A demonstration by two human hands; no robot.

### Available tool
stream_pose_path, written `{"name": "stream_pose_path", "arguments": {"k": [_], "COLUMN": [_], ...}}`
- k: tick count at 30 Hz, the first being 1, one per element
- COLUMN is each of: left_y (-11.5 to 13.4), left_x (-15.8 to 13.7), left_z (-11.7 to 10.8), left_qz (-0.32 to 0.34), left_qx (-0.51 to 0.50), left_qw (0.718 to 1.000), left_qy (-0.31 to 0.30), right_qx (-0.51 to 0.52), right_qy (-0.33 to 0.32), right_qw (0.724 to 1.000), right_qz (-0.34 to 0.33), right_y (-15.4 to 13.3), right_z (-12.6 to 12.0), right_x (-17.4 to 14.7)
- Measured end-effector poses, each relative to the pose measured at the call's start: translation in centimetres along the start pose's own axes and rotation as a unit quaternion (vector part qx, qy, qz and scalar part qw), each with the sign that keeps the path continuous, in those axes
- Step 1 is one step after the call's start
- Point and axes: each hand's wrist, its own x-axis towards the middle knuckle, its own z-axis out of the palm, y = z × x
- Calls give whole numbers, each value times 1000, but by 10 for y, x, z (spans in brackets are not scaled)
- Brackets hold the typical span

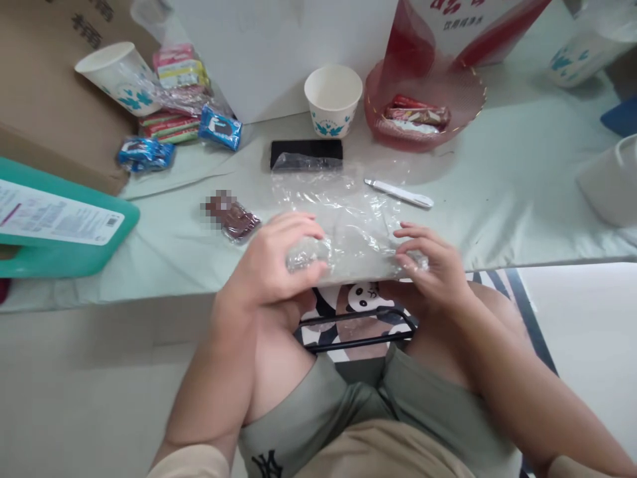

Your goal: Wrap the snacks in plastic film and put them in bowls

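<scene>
A clear plastic bag (348, 226) lies spread over the front of the table, wrinkled and shiny. My left hand (276, 255) curls round its bunched left side, thumb and fingers curved in a C shape. On the other side, my right hand (430, 262) pinches a gathered bit of the same bag between thumb and fingers. The far edge of the bag overlaps a black phone (306, 151). A white utility knife (398, 192) lies at the bag's right. Left of my left hand is a small dark red wrapped packet (241, 222), partly blurred out.
A paper cup (332, 99) and a red bowl (423, 139) with wrapped snacks stand at the back. Blue snack packets (145, 154) and another cup (117, 76) are at left, near a green jug (109, 232). A whitish container (610, 182) stands at right. The table edge runs below my hands.
</scene>
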Motion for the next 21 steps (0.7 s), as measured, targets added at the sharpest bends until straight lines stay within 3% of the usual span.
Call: {"name": "stream_pose_path", "arguments": {"k": [3, 5, 8, 10, 13, 16, 18, 21], "left_y": [-3, -8, -11, -11, -11, -17, -23, -30], "left_x": [-12, -17, -20, -19, -14, -8, -3, 1], "left_z": [14, 24, 30, 28, 21, 15, 13, 12], "left_qz": [4, 8, 32, 39, 10, -62, -100, -129], "left_qx": [113, 185, 251, 232, 119, -62, -166, -192], "left_qw": [980, 963, 954, 966, 993, 984, 969, 972], "left_qy": [-165, -193, -162, -110, 24, 152, 153, 33], "right_qx": [85, 127, 148, 143, 139, 144, 134, 119], "right_qy": [83, 127, 179, 202, 216, 199, 185, 195], "right_qw": [990, 977, 962, 956, 950, 947, 947, 941], "right_qz": [76, 116, 144, 157, 179, 206, 227, 249], "right_y": [-2, 0, 6, 10, 12, 9, 8, 10], "right_z": [-6, -7, -9, -10, -12, -13, -13, -11], "right_x": [0, -1, 0, 3, 8, 13, 15, 17]}}
